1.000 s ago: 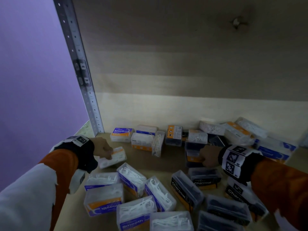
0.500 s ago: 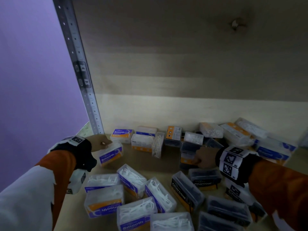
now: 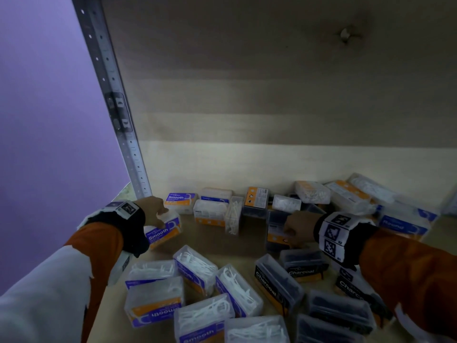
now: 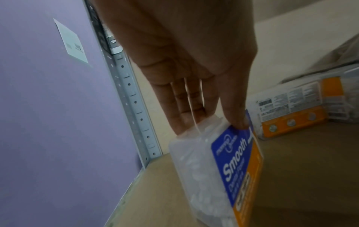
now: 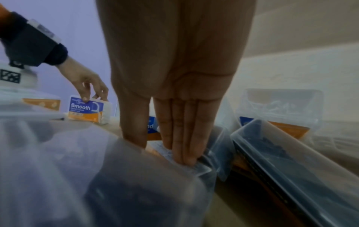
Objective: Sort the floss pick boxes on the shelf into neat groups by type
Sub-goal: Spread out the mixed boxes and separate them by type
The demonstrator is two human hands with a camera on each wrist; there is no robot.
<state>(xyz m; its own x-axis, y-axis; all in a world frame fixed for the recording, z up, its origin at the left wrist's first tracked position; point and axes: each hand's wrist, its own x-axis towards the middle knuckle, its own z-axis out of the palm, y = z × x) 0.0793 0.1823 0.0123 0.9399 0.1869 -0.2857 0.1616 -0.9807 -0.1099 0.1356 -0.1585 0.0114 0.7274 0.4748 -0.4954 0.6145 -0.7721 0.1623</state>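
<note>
On the wooden shelf point(image 3: 210, 241) lie many clear floss pick boxes. My left hand point(image 3: 160, 215) pinches a "Smooth" box point(image 3: 163, 230) by its top edge near the back left corner; the box stands on the shelf with its blue and orange label facing me. The left wrist view shows the fingers and thumb point(image 4: 211, 126) clamped on that box point(image 4: 223, 169). My right hand point(image 3: 288, 231) grips a dark-filled box point(image 3: 275, 235) with an orange label at mid shelf. In the right wrist view its thumb and fingers point(image 5: 161, 150) pinch that box's upper edge point(image 5: 155, 192).
Several white Smooth boxes point(image 3: 195, 271) lie loose at the front left and several Charcoal boxes point(image 3: 277, 283) at the front right. Mixed boxes line the back wall, with a "Round" box point(image 3: 403, 225) at the right. A metal upright point(image 3: 133, 154) and a purple wall bound the left side.
My left hand has turned the Smooth box from lying flat to standing with its label showing. My right hand has shifted left with the dark box.
</note>
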